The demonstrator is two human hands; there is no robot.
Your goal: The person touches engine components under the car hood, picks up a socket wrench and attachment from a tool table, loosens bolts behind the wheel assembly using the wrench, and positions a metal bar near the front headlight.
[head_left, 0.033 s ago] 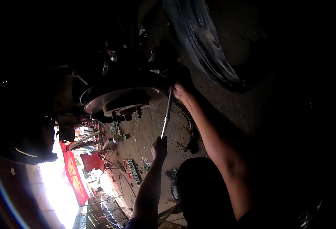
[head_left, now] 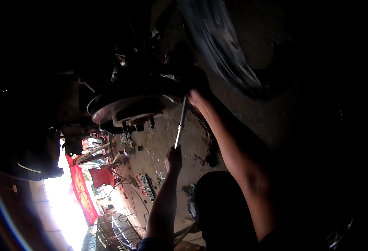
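A long-handled wrench (head_left: 181, 125), a silver metal bar with a thicker upper section, slants between my two hands. My left hand (head_left: 174, 160) is wrapped round its thin lower end. At the upper end my right hand (head_left: 195, 98) closes on the wrench, most of its fingers lost in shadow. Just left of that hand hangs a brake disc (head_left: 127, 108) with a hub (head_left: 138, 120) and studs pointing down. Whatever the wrench head bears on behind the disc is too dark to see.
A dark tyre (head_left: 223, 46) is at the upper right. On the stained floor (head_left: 159, 138) lie an open tool case (head_left: 145, 187) and a thin hose or cable. A red folding chair (head_left: 101, 177) and a red cloth (head_left: 81, 188) are by the bright opening at lower left.
My left hand and the lower end of the wrench have moved slightly up and left. The right hand has barely shifted.
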